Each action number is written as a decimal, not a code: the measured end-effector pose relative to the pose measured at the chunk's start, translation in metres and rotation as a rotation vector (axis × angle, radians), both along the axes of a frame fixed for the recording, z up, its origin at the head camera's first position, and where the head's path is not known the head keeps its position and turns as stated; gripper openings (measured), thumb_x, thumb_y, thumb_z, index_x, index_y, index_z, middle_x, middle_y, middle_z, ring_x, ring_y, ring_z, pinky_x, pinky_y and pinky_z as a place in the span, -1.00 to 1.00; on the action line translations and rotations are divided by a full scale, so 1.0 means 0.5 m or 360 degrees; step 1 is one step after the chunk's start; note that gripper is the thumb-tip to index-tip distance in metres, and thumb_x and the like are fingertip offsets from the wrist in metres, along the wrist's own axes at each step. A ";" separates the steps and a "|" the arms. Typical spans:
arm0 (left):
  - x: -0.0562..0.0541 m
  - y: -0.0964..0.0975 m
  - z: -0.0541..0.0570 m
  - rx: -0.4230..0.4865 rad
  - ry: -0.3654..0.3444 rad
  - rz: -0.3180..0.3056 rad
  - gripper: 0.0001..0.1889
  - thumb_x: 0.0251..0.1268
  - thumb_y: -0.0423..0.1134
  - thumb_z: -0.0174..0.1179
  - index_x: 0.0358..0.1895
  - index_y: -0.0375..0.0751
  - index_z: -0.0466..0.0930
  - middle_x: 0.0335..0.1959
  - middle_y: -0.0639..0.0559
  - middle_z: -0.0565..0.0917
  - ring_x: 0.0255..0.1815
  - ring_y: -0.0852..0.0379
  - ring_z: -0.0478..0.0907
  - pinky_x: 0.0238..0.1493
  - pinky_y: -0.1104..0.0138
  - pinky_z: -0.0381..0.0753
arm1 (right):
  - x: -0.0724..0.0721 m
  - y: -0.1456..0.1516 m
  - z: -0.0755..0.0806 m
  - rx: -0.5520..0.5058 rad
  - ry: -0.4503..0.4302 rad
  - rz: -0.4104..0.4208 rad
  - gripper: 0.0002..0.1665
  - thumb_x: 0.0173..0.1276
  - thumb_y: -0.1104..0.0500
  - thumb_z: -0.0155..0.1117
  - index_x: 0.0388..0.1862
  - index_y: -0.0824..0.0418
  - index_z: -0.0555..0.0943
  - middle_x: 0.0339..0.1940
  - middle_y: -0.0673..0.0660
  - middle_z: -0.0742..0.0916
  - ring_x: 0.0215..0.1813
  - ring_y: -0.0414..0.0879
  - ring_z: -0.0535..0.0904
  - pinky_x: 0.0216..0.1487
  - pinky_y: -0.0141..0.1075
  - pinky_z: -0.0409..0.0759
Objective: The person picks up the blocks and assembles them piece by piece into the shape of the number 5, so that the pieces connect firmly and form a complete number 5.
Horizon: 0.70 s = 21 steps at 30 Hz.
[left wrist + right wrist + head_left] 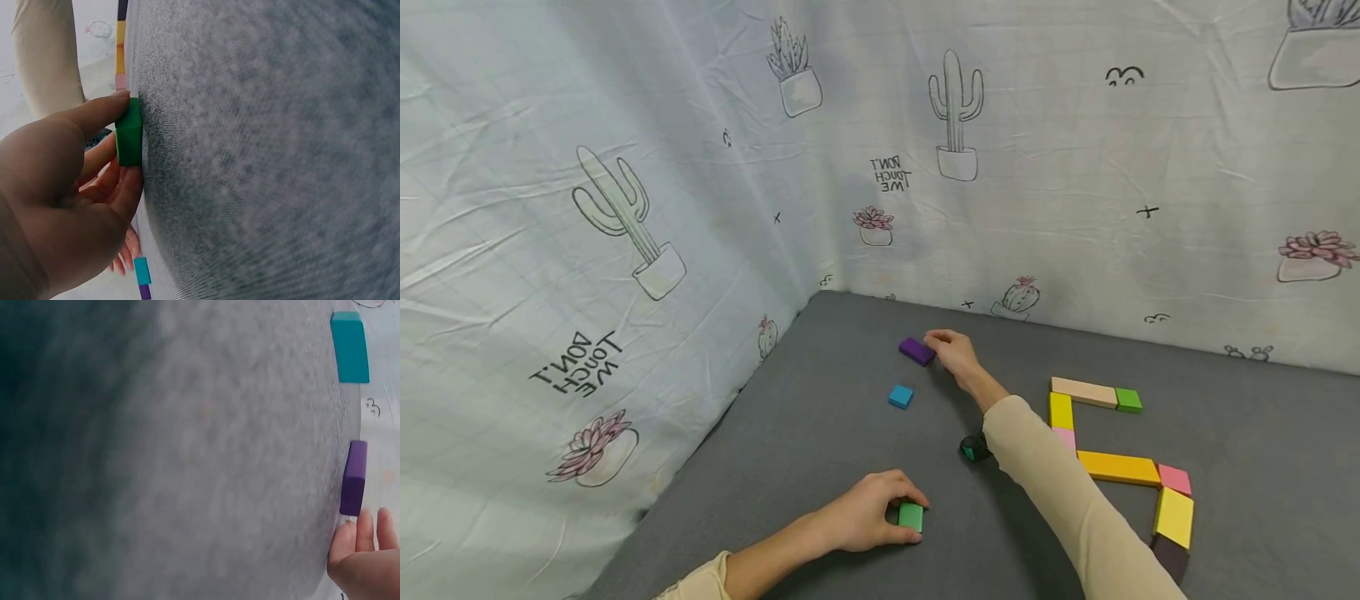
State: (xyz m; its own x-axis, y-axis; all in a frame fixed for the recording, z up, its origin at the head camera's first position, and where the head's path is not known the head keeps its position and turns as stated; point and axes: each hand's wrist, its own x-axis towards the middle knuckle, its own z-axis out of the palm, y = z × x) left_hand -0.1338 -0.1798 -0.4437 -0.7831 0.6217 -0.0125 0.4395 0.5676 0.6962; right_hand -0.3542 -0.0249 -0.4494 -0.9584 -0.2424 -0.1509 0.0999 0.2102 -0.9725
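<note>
My left hand (868, 515) pinches a green block (911, 517) by its two ends, thumb on one side and fingers on the other. In the left wrist view the green block (129, 132) sits on the grey surface within that grip. Farther off, my right hand (955, 357) is at the right end of a purple block (917, 351). Its fingers (365, 531) are fairly straight in the right wrist view, with the tips close to the purple block (354, 478); whether they touch it I cannot tell. A blue block (901, 396) lies nearer me than the purple one.
Right of my right sleeve, blocks form a bent line: a beige block (1083, 392), a light green block (1128, 400), an orange block (1118, 467), a yellow block (1174, 517) and several others. Patterned cloth (1037, 225) borders the grey table (820, 400) at the back and left.
</note>
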 end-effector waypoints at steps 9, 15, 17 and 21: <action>0.003 -0.002 0.001 0.0000 0.0001 -0.0022 -0.70 0.19 -0.19 0.35 -0.03 -0.15 0.63 -0.18 0.20 0.52 -0.24 0.41 0.41 -0.23 0.52 0.46 | 0.004 -0.018 -0.009 0.0275 0.0236 0.0219 -0.33 0.27 0.44 0.27 0.37 0.30 0.34 0.32 0.28 0.43 0.32 0.14 0.32 0.17 -0.07 0.40; 0.002 -0.004 -0.002 -0.0012 -0.0010 -0.0016 -0.70 0.20 -0.17 0.34 -0.02 -0.12 0.63 -0.17 0.22 0.51 -0.24 0.42 0.41 -0.24 0.52 0.45 | 0.003 -0.027 -0.008 0.0405 0.0308 0.0292 -0.28 0.24 0.53 0.21 0.39 0.33 0.30 0.33 0.31 0.43 0.30 0.16 0.34 0.19 -0.05 0.37; 0.001 -0.004 -0.002 -0.0016 0.0003 -0.0021 -0.70 0.20 -0.17 0.34 -0.02 -0.13 0.63 -0.17 0.22 0.51 -0.23 0.42 0.41 -0.24 0.52 0.45 | 0.003 -0.030 -0.008 0.0451 0.0330 0.0328 -0.28 0.24 0.56 0.14 0.40 0.33 0.30 0.33 0.32 0.42 0.29 0.16 0.34 0.17 -0.06 0.36; -0.001 -0.005 -0.003 -0.0023 0.0025 -0.0034 -0.70 0.20 -0.17 0.35 -0.02 -0.13 0.63 -0.17 0.22 0.52 -0.23 0.43 0.41 -0.24 0.53 0.45 | 0.003 -0.035 -0.005 0.0495 0.0320 0.0388 -0.29 0.22 0.59 0.02 0.39 0.34 0.31 0.32 0.35 0.41 0.26 0.17 0.35 0.11 -0.07 0.38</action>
